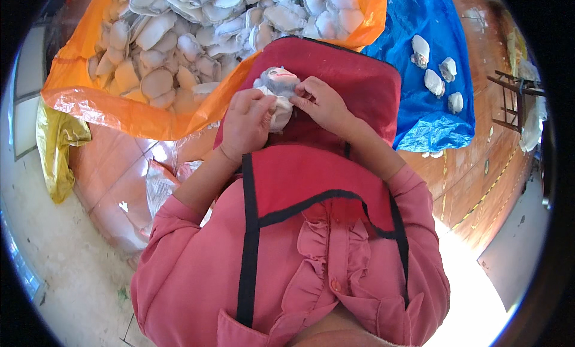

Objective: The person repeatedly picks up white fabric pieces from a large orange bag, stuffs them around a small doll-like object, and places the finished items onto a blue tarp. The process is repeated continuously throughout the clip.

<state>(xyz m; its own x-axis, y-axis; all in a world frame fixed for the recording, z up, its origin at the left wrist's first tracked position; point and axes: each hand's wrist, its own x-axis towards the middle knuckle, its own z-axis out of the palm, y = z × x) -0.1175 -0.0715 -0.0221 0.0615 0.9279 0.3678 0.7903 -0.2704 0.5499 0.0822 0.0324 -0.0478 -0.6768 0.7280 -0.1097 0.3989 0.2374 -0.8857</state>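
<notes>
Head view: on a red apron (353, 89) over the lap, the left hand (248, 122) and right hand (323, 101) pinch a small grey-and-white soft toy (278, 86), fingers closed around its seemingly light, squashy body, best gripped mid-torso.

Looking like a small home workshop: big orange plastic sack (90, 101) overflowing with white soft pieces (197, 29), crumpled blue tarp (431, 107) lying on tiled floor (467, 185).

A tiled floor (114, 185) carries an orange plastic sack (120, 110) heaped with pale cloth pieces (197, 29), a yellow bag (57, 146) beside it, and a blue sheet (437, 101) holding four small white stuffed pieces (434, 82).
</notes>
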